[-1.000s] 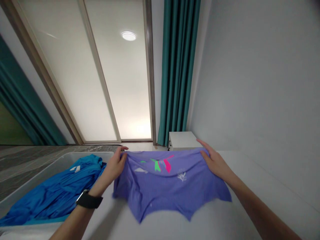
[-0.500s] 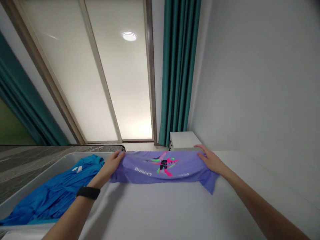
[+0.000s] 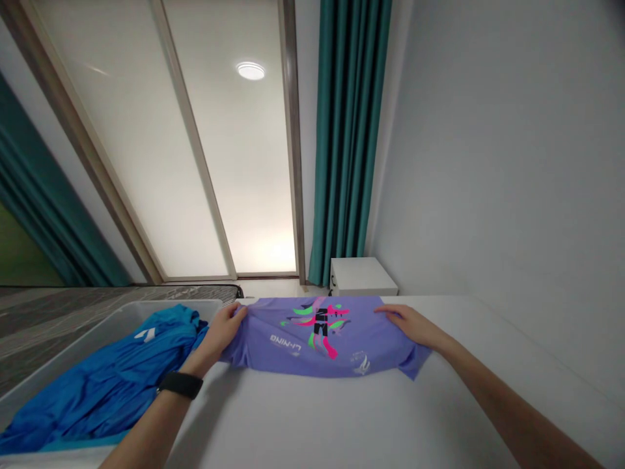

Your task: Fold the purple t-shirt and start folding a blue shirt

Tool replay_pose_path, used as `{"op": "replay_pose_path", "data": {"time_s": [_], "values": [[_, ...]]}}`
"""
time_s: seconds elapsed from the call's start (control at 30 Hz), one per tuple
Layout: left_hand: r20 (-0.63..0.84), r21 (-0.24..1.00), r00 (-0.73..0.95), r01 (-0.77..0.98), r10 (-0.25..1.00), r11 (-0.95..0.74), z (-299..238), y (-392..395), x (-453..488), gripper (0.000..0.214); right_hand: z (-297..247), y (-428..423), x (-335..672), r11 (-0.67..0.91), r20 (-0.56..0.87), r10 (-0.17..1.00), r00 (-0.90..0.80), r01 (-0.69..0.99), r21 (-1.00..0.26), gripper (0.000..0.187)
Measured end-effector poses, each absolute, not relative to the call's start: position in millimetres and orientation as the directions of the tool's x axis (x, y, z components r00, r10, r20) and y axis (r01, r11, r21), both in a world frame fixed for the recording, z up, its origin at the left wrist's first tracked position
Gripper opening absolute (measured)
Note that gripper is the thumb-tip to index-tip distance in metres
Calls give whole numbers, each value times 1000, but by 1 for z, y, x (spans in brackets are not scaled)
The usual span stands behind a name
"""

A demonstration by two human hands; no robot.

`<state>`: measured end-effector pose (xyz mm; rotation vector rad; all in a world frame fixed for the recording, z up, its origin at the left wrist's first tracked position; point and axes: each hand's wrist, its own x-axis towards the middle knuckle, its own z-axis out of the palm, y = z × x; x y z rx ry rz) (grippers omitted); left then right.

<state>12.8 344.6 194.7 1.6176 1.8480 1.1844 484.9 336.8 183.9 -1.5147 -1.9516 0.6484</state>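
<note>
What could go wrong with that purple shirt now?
The left hand holds the purple T-shirt right beside the plastic bin, so the shirt might slip in onto the blue garment. Also, a corner of the shirt sticks out past the right hand, so the shirt might end up lopsided.

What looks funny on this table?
The purple T-shirt looks uneven: a corner pokes out past the right hand, and the cloth bunches by the left hand. The blue clothing also lies crumpled in the plastic bin.
</note>
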Motion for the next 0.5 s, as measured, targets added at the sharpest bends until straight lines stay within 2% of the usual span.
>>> {"op": "replay_pose_path", "data": {"time_s": [0.07,0.13,0.2,0.27,0.3,0.4,0.5], "values": [[301,800,-278,594,912,-83,199,349,15,26,194,341,480,250,305,952,-26,640,-726,39],[332,715,-249,695,910,-70,196,349,15,22,194,343,480,245,339,940,30,634,-734,41],[295,565,-148,824,944,-47,187,343,11,17,185,341,483,222,240,968,-68,670,-708,38],[186,453,-66,891,980,-27,174,333,6,6,172,336,488,195,68,977,-201,724,-661,39],[128,431,-44,902,991,-16,168,328,3,9,165,333,491,181,-14,969,-246,750,-637,41],[27,403,53,913,998,-60,159,312,-3,41,158,321,498,146,-178,941,-289,819,-555,51],[-41,397,136,912,990,-109,162,297,-7,47,167,303,499,142,-241,926,-291,858,-493,55]]}}
